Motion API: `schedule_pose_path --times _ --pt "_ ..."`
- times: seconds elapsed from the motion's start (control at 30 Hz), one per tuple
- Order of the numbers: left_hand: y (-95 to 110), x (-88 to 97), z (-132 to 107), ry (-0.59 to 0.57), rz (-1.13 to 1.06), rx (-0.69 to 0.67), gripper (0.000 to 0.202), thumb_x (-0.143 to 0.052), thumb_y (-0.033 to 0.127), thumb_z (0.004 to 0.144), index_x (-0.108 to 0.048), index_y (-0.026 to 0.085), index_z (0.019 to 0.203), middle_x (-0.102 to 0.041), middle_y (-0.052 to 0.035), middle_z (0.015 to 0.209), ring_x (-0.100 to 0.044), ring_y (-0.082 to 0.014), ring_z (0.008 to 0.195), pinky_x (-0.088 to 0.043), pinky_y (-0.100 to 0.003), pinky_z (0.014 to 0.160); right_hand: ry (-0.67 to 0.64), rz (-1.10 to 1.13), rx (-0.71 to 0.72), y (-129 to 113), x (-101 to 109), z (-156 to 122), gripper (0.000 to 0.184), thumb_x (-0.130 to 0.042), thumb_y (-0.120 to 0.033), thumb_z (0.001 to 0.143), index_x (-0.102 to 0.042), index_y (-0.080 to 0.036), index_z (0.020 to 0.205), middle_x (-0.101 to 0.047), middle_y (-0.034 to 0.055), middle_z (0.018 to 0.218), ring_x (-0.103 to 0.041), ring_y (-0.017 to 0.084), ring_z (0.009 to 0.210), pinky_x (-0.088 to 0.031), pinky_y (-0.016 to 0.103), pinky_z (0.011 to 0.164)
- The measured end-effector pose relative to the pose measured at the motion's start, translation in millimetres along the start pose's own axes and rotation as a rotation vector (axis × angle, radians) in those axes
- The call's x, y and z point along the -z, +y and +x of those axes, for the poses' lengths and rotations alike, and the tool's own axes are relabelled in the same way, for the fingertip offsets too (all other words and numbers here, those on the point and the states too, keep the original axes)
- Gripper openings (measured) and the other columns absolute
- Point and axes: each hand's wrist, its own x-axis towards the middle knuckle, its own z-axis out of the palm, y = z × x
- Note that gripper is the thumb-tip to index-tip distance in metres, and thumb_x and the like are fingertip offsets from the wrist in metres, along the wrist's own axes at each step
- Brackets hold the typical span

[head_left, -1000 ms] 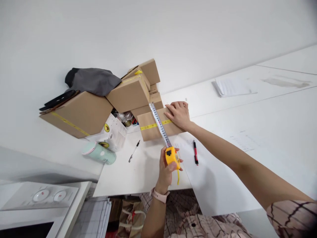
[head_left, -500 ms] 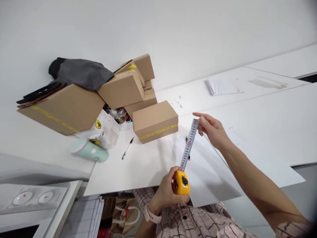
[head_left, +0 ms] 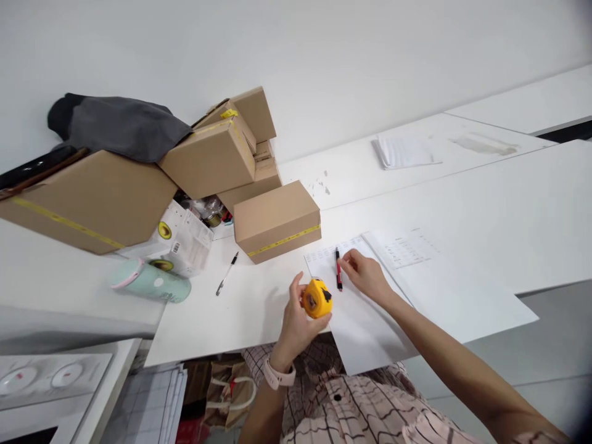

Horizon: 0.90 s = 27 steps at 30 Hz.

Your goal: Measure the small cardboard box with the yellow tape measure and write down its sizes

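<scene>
A yellow tape measure (head_left: 317,298) sits in my left hand (head_left: 296,324), gripped between thumb and fingers above the table's front edge. No blade shows outside its case. My right hand (head_left: 367,277) is over the white papers, its fingers bent into a pinch at a red and black pen (head_left: 339,271). The fingertips touch the pen's side while it lies on the sheet (head_left: 361,314). Beside it is a second sheet with a printed table (head_left: 409,250).
A closed cardboard box (head_left: 277,222) stands behind the papers, with more boxes (head_left: 213,160) stacked beyond. Left of it lie a black and clear pen (head_left: 227,274), a mint-green bottle (head_left: 155,282) and a white carton (head_left: 185,237). Folded white sheets (head_left: 404,152) rest farther back.
The tape blade, stretched out between both hands before, is back inside the case. My right hand has left the blade's end and come down to the red and black pen. The view has shifted.
</scene>
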Motion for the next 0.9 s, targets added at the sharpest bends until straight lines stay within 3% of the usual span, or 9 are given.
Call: schedule_pose_path --times 0.13,0.23,0.37,0.47,0.53,0.63,0.7,0.8,0.9 --pt "-11 20.2 28 0.172 0.403 0.015 0.088 -0.074 0.025 0.074 -0.028 0.025 0.148 -0.057 -0.0131 0.132 -0.058 -0.0309 0.119 -0.046 -0.045 0.098 -0.134 -0.414 -0.046 -2 -11 42 0.020 -0.058 -0.037 0.090 -0.057 -0.020 0.102 -0.071 0.0093 0.085 -0.065 0.027 0.076 -0.035 0.031 0.060" --pt "-23 33.7 45 0.220 0.624 0.041 0.079 -0.069 0.026 0.079 -0.030 0.023 0.147 -0.054 -0.0158 0.139 -0.053 -0.0337 0.127 -0.045 -0.047 0.101 -0.223 -0.431 0.020 -2 -14 53 0.020 -0.055 -0.018 0.086 -0.060 -0.019 0.106 -0.072 0.0100 0.088 -0.066 0.026 0.080 -0.037 0.031 0.062" --pt "-40 47.9 59 0.226 0.769 0.104 0.074 -0.066 0.027 0.081 -0.032 0.020 0.147 -0.059 -0.0157 0.133 -0.055 -0.0339 0.123 -0.046 -0.047 0.100 -0.256 0.086 0.005 18 12 50 0.019 -0.056 -0.022 0.084 -0.066 -0.019 0.100 -0.072 0.0056 0.076 -0.068 0.023 0.076 -0.048 0.033 0.068" --pt "-47 56.3 66 0.210 0.819 0.100 0.068 -0.065 0.025 0.081 -0.038 0.019 0.143 -0.060 -0.0145 0.129 -0.056 -0.0334 0.120 -0.046 -0.046 0.099 -0.256 0.642 -0.071 36 51 44 0.028 -0.063 -0.038 0.084 -0.068 -0.019 0.104 -0.076 0.0088 0.089 -0.072 0.024 0.087 -0.056 0.037 0.076" --pt "-46 55.9 69 0.223 0.864 0.064 0.065 -0.064 0.022 0.080 -0.042 0.018 0.141 -0.058 -0.0155 0.133 -0.051 -0.0349 0.126 -0.042 -0.049 0.104 -0.197 0.821 -0.067 43 73 42 0.039 -0.073 -0.045 0.077 -0.069 -0.020 0.106 -0.076 0.0109 0.100 -0.071 0.026 0.097 -0.057 0.040 0.081" --pt "-34 33.1 72 0.289 0.859 -0.051 0.060 -0.061 0.021 0.083 -0.045 0.017 0.141 -0.049 -0.0173 0.145 -0.038 -0.0379 0.139 -0.031 -0.057 0.113 -0.024 0.852 -0.079 45 86 46 0.043 -0.083 -0.048 0.068 -0.067 -0.020 0.097 -0.076 0.0085 0.087 -0.072 0.024 0.084 -0.057 0.037 0.074" --pt "-21 0.3 74 0.247 0.727 -0.153 0.050 -0.057 0.021 0.087 -0.051 0.020 0.137 -0.054 -0.0150 0.140 -0.043 -0.0359 0.135 -0.033 -0.056 0.113 0.068 0.807 -0.091 43 79 54 0.042 -0.081 -0.054 0.069 -0.062 -0.020 0.086 -0.069 0.0026 0.063 -0.064 0.017 0.060 -0.051 0.031 0.058" --pt "-4 -61.7 78 -0.002 0.523 -0.249 0.036 -0.050 0.020 0.093 -0.060 0.024 0.127 -0.064 -0.0124 0.125 -0.060 -0.0318 0.116 -0.045 -0.050 0.104 0.120 0.741 -0.091 40 53 69 0.044 -0.072 -0.062 0.075 -0.056 -0.021 0.077 -0.047 -0.0061 0.045 -0.042 0.010 0.042 -0.033 0.025 0.045" --pt "4 -108.8 84 -0.183 0.566 -0.191 0.040 -0.054 0.023 0.093 -0.056 0.023 0.133 -0.055 -0.0143 0.141 -0.061 -0.0344 0.116 -0.049 -0.050 0.099 0.109 0.667 -0.045 44 29 78 0.043 -0.069 -0.061 0.078 -0.050 -0.022 0.074 -0.042 -0.0074 0.050 -0.037 0.010 0.046 -0.028 0.026 0.046"
